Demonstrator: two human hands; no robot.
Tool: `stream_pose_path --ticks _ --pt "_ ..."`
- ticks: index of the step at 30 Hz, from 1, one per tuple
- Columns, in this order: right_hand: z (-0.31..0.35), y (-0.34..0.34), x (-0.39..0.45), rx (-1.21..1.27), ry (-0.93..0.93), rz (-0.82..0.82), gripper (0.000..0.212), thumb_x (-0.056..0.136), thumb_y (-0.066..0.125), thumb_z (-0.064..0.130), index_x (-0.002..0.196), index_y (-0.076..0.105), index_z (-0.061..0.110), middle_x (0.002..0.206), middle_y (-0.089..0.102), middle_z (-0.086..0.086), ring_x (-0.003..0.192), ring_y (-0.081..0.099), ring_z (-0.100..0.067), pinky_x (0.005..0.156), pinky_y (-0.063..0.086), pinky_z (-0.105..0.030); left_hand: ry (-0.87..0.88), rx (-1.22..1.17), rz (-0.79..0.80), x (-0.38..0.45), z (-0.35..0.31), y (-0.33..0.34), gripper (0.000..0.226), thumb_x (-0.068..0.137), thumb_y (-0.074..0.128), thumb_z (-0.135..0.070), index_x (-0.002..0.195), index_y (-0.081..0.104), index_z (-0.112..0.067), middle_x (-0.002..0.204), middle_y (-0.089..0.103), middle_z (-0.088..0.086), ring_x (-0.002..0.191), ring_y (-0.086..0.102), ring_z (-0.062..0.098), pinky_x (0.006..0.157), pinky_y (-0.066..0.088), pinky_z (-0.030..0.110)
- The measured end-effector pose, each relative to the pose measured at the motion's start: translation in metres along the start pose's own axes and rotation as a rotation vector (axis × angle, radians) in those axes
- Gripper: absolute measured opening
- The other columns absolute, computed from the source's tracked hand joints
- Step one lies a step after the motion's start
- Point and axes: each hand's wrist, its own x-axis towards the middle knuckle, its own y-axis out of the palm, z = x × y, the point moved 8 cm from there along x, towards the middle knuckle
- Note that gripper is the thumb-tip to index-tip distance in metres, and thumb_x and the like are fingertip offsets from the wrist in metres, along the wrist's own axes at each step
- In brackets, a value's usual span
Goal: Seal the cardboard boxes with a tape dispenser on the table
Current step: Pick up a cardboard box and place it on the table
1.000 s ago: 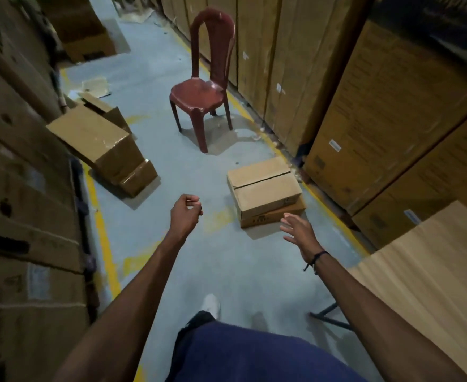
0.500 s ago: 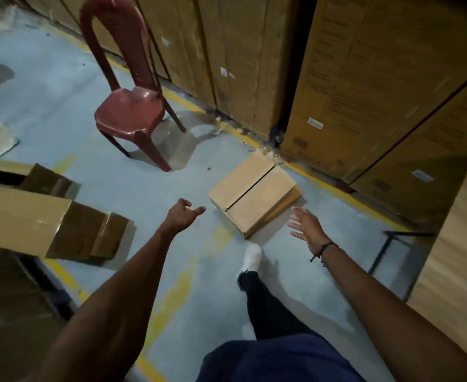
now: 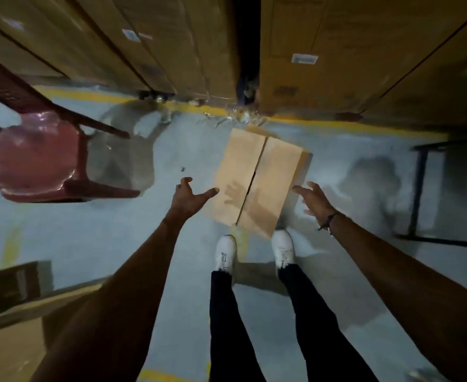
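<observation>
Small box (image 3: 257, 180) on floor (image 3: 116, 244) just ahead of white shoes (image 3: 254, 252), flaps closed, seam untaped. Left hand (image 3: 189, 198) & right hand (image 3: 316, 201) spread, empty, either side of it, not touching. Red chair (image 3: 39, 158) left; big stacked cartons (image 3: 337, 51) behind; dark metal frame (image 3: 419, 188) right.

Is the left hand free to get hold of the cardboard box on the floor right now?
Probably yes. The left hand is open, beside the cardboard box, with nothing between them.
</observation>
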Motion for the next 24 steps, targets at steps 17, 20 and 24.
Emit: stream_pose_path --ticks 17,20,24 --pt "-0.152 0.094 0.262 0.186 -0.171 -0.255 0.112 0.064 0.094 0.051 0.155 0.032 0.028 0.141 0.049 0.01 0.129 0.051 -0.019 0.107 0.047 -0.039 0.033 0.064 0.269 0.312 0.095 0.168 0.134 0.048 0.09 -0.08 0.156 0.034 -0.025 0.146 0.059 -0.001 0.127 0.062 0.021 0.108 0.052 0.047" --pt "-0.164 0.085 0.275 0.155 -0.231 -0.262 0.113 0.055 0.093 0.07 0.15 0.04 0.039 0.142 0.059 0.011 0.13 0.057 -0.021 0.107 0.051 -0.052 0.145 0.107 0.275 0.319 0.095 0.174 0.105 0.047 0.084 -0.088 0.135 0.06 -0.037 0.121 0.073 -0.014 0.11 0.071 0.013 0.097 0.06 0.043" --pt "-0.158 0.072 0.248 0.161 -0.256 -0.24 0.109 0.056 0.096 0.065 0.148 0.042 0.042 0.139 0.062 0.011 0.129 0.059 -0.02 0.105 0.052 -0.055 0.209 0.09 0.29 0.279 0.068 0.156 0.093 0.053 0.082 -0.088 0.13 0.064 -0.039 0.117 0.075 -0.014 0.107 0.072 0.013 0.096 0.06 0.045"
